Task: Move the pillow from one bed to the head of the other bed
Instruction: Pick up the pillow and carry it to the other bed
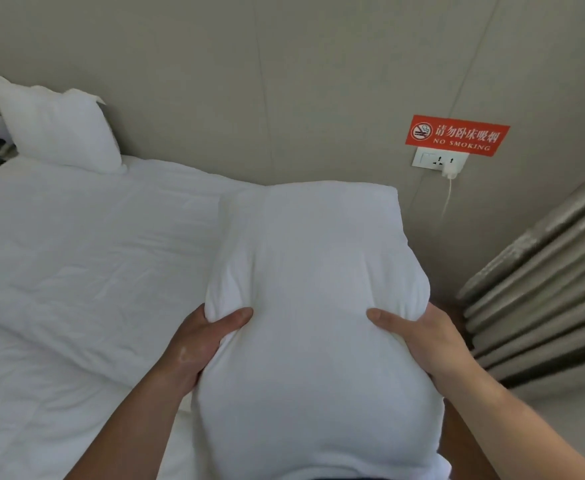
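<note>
Two hands, left hand (199, 344) and right hand (426, 341), squeeze plump white pillow (315, 289).

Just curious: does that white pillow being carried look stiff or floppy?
Probably soft: the pillow dents where the left hand and right hand squeeze it. Likely light, since it is held up by its sides alone.

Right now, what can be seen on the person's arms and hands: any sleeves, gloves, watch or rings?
Both forearms are bare as far as the picture shows; no sleeve reaches into view. The left hand and the right hand wear no gloves. No watch, bracelet or ring shows on the visible parts. Most fingers are hidden.
</note>
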The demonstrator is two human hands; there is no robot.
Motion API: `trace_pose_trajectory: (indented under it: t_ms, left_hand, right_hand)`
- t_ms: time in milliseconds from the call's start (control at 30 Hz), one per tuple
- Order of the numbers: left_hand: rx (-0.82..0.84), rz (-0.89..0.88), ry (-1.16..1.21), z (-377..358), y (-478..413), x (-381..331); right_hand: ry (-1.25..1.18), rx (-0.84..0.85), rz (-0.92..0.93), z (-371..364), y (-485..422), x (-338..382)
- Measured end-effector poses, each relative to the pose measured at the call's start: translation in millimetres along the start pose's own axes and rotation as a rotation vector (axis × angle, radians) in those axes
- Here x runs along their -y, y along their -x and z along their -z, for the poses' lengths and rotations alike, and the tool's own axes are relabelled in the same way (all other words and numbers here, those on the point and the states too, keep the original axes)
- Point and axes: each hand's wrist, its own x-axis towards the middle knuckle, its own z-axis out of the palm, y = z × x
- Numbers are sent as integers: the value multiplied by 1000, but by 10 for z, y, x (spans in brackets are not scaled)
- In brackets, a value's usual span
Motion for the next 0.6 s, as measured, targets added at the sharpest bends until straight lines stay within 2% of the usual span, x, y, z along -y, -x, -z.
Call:
trace_pose_trajectory:
  t_ms: [300,433,600]
  left_hand:
    - [-251,-8,119,-392,-806,-527]
    - [-351,15,159,-359,-1105,-712]
    - [-389,38,207,-164,-1559,-809]
  right_hand:
    - [86,266,13,-4,-1646,823]
    - [102,347,9,-224,-2180,1061]
    - [174,418,7,-715,-2844,1289]
